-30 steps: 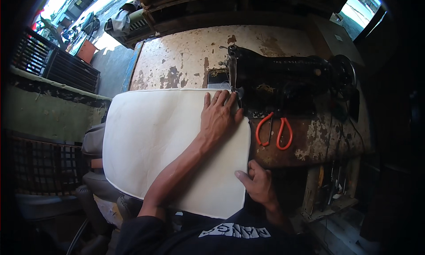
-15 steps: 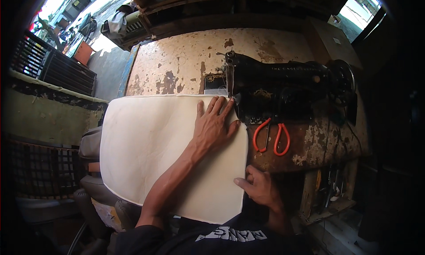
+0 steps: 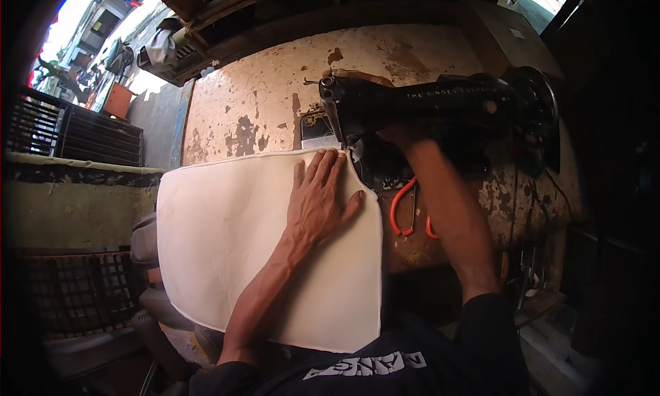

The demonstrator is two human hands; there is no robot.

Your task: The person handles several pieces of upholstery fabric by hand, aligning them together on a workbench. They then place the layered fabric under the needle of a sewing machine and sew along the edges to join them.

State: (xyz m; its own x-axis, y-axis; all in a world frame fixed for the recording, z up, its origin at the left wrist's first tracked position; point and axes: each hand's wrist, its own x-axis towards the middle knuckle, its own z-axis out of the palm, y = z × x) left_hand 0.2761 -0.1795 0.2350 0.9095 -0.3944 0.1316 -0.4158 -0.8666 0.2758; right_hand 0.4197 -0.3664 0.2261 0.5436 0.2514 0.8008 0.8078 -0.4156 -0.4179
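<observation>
My left hand [image 3: 317, 200] lies flat on a large cream padded panel [image 3: 227, 238], fingers spread and pointing at the needle. The panel has a raised edge all round, and its far right corner sits at the needle area of a black sewing machine [image 3: 440, 107]. My right hand [image 3: 399, 133] reaches through the gap beneath the machine's arm. Part of it shows again behind the machine's head, above the arm. Most of its fingers are hidden, so their grip cannot be made out. Below my right forearm lie red-handled scissors [image 3: 401, 214], partly covered by it.
The worn wooden table [image 3: 234, 100] has peeling patches. Close to its left is a low greenish wall [image 3: 82, 217]. A wooden rack with tools [image 3: 533, 279] stands under the table's right side. Dark cords hang at the right.
My right hand has left the panel's near right edge and gone forward under the machine's arm. My left hand stays on the panel. The whole view has shifted slightly.
</observation>
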